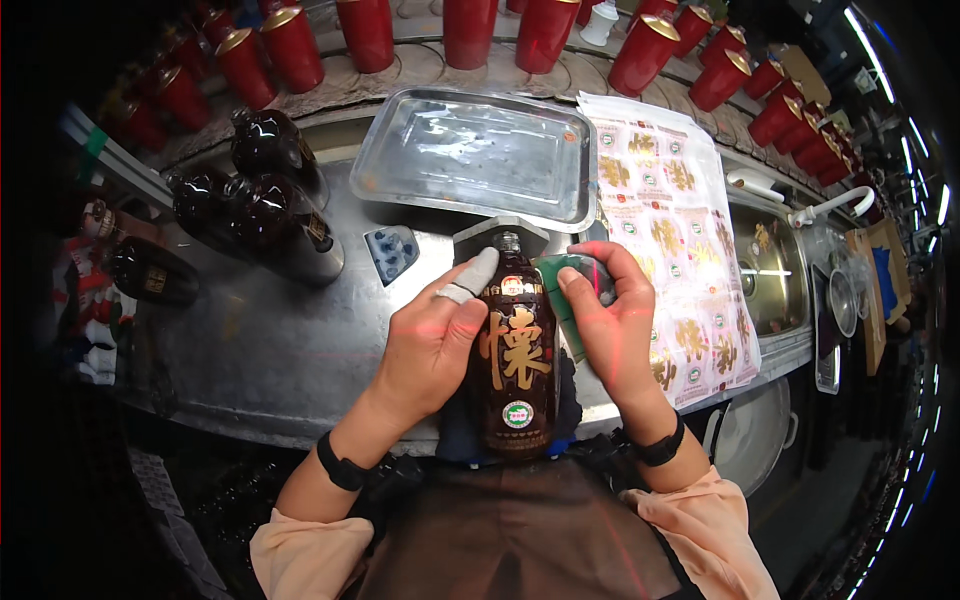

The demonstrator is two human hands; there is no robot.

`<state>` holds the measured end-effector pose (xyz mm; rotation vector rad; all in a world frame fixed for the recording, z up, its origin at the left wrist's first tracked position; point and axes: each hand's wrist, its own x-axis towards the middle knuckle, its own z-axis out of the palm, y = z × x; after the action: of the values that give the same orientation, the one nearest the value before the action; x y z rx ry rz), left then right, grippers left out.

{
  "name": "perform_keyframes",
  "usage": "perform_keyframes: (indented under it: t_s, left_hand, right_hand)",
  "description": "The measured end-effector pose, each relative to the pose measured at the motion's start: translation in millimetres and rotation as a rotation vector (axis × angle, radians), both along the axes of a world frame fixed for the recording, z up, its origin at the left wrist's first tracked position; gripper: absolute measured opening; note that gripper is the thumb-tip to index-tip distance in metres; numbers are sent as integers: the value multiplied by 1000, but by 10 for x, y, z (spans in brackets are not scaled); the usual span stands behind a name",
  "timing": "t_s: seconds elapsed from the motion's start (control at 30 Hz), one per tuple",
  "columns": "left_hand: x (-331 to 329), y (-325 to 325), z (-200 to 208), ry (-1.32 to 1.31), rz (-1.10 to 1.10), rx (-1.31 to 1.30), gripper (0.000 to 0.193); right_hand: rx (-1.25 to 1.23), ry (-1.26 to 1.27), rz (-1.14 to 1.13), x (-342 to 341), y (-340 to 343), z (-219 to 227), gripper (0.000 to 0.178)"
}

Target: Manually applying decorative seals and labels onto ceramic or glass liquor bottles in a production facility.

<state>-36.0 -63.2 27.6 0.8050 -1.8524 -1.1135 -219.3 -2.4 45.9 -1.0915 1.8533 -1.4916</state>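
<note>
A dark brown glass bottle (515, 400) with gold lettering and a small round green-and-white label lies in front of me, its neck pointing away. My left hand (430, 340) is closed on the bottle's left side near the shoulder, with whitish covers on a fingertip and round a finger. Between the thumb and fingers of my right hand (612, 310) is a flat green piece (560, 290) with a dark rounded part, close against the bottle's right shoulder. A grey block (475, 238) stands behind the neck. Dark cloth (568, 395) lies beneath the bottle.
A metal tray (470, 205) and printed label sheets (680, 230) lie beyond my hands. Several dark bottles (280, 225) stand left, near a small dish of blue pieces (392, 252). Red gold-topped containers (650, 50) line the conveyor behind. A sink (775, 270) is at right.
</note>
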Motion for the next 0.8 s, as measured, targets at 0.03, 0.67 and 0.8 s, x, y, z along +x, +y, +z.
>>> perform_keyframes:
  t_s: [0.03, 0.67, 0.8]
  left_hand:
    - [0, 6, 0, 52, 23, 59, 36]
    - [97, 224, -84, 46, 35, -68, 30]
    - [68, 172, -113, -32, -16, -157, 35]
  right_hand:
    - [-13, -89, 21, -5, -16, 74, 18]
    - [-97, -76, 8, -70, 57, -74, 19]
    - [-175, 31, 101, -12, 33, 42, 20]
